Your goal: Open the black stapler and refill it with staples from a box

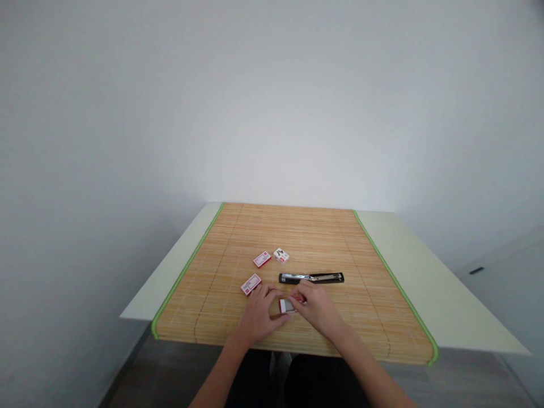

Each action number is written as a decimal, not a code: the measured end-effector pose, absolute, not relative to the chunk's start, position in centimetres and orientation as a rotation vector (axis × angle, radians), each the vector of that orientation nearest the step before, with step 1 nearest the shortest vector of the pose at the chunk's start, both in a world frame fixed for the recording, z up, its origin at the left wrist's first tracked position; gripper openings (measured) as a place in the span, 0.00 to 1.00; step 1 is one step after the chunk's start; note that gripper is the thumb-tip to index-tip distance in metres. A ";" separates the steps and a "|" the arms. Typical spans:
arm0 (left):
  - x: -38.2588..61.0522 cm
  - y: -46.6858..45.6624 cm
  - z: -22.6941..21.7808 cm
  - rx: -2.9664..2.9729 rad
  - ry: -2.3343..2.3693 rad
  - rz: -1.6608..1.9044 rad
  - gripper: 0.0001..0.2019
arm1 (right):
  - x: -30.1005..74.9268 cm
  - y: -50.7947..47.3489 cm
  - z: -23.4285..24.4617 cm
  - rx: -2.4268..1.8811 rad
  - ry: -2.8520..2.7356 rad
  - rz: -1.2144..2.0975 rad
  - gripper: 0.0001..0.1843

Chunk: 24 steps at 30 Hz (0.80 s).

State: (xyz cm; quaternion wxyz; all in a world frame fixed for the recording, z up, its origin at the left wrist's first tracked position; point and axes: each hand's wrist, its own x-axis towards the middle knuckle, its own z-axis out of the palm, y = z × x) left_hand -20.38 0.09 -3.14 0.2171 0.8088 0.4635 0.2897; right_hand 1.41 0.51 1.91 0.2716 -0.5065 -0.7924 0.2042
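Observation:
A small red-and-white staple box [286, 306] lies on the mat between my hands, with a grey strip, seemingly staples, showing on its top. My left hand [260, 314] is at its left side, thumb and forefinger spread apart around the near and far edges. Over the box's right part, my right hand [315, 306] has its fingers pinched together. They cover that end, so what they grip cannot be made out. Just beyond my right hand lies a black stapler [312, 277], opened out flat with its metal magazine showing.
A red-and-white box [250, 284] lies beside my left fingertips. Farther back are another such box [262, 259] and a white box with a dark picture [281, 255]. The bamboo mat [297, 226] has green edges and covers the middle of a white table [425, 272] against the wall.

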 end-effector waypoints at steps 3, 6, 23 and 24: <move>-20.4 0.1 -3.1 2.219 1.279 0.819 0.19 | 0.8 -0.3 1.4 -1.365 -2.261 0.548 0.08; -20.3 0.3 -3.3 2.209 1.279 0.830 0.17 | 0.1 -0.6 1.2 -1.386 -2.354 0.511 0.08; -20.5 0.6 -3.4 2.201 1.260 0.829 0.17 | 0.8 1.1 0.0 -1.371 -2.436 0.646 0.04; -20.5 0.6 -3.5 2.199 1.261 0.831 0.16 | 1.0 1.1 -0.1 -1.364 -2.426 0.657 0.03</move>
